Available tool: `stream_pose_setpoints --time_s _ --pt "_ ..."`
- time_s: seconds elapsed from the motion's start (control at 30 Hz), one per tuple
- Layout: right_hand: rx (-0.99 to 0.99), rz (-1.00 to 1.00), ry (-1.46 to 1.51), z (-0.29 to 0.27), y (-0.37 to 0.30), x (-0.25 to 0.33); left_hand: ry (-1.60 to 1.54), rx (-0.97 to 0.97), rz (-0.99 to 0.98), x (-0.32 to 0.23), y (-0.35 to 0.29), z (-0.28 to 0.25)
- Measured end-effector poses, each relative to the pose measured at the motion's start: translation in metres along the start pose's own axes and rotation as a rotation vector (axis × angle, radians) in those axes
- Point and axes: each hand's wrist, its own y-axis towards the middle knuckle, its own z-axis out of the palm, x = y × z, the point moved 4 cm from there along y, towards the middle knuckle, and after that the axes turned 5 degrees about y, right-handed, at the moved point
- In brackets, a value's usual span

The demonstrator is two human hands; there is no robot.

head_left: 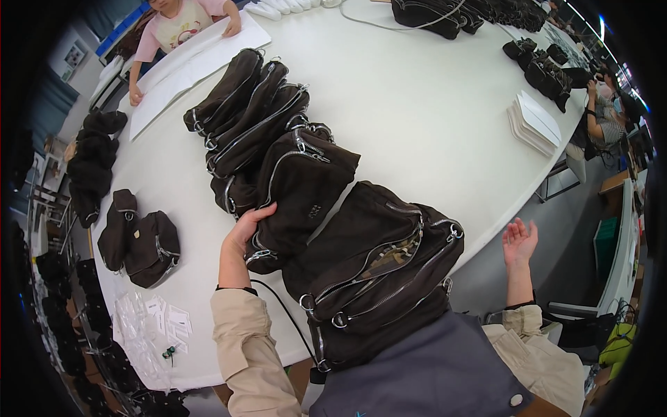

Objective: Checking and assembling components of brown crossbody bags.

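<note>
"As the left hand (244, 228) touches the dark bag (299, 182), which step do you think is in hand?"

"In my judgement, it is the handling of this one bag, at the near end of the row of bags (257, 139), which stretches toward eleven o'clock."

"What does the next move call for?"

"I would say, a secure hold on the soft cloth, perhaps with help from the right hand (520, 243). That hand is raised at three o'clock, palm visible, its fingers loosely spread and holding nothing."

"And where is the bag, relative to the left fingers?"

"It is on the white table (431, 118), near the middle of the view. From the left hand, its body extends toward two o'clock. One digit rests at its lower left edge; the others are hidden, so I cannot tell whether they pinch the cloth."

"And the wide bag (361, 222)?"

"It lies between both hands, toward five o'clock, with one zip open."
</note>
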Motion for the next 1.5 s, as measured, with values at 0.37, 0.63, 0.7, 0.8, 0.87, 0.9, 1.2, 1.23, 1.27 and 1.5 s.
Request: stream_pose_setpoints --time_s 0.37,0.63,0.7,0.8,0.87,0.9,1.2,1.23,1.27,1.5 --pt "1.623 -1.152 -1.153 0.250 -0.229 -0.146 0.091 -0.033 0.038 -0.005 0.001 0.010" --pt "1.894 -1.110 -2.009 0.235 -0.217 -0.176 0.105 -0.027 0.091 -0.001 -0.001 0.005" --pt "1.859 -1.028 -1.938 0.238 -0.210 -0.185 0.120 -0.029 0.096 0.000 0.001 0.002" --pt "1.743 -1.065 -1.585 0.248 -0.215 -0.195 0.096 0.003 0.078 0.001 0.001 0.003" --pt "1.739 -1.168 -1.653 0.245 -0.214 -0.202 0.084 0.012 0.095 -0.001 0.001 0.008" --pt "1.733 -1.233 -1.675 0.244 -0.216 -0.202 0.086 0.011 0.094 -0.001 0.000 0.008" --pt "1.122 -0.720 -0.665 0.267 -0.184 -0.051 0.078 0.023 0.095 0.001 0.003 0.010" --pt "1.013 -0.629 -0.492 0.259 -0.163 -0.021 0.098 0.019 0.100 0.000 0.002 0.010" --pt "0.856 -0.682 -0.407 0.246 -0.143 0.010 0.089 0.008 0.101 0.001 -0.002 0.007" --pt "0.137 -0.261 0.278 0.021 0.061 0.069 0.119 0.011 0.123 -0.004 0.002 0.010"
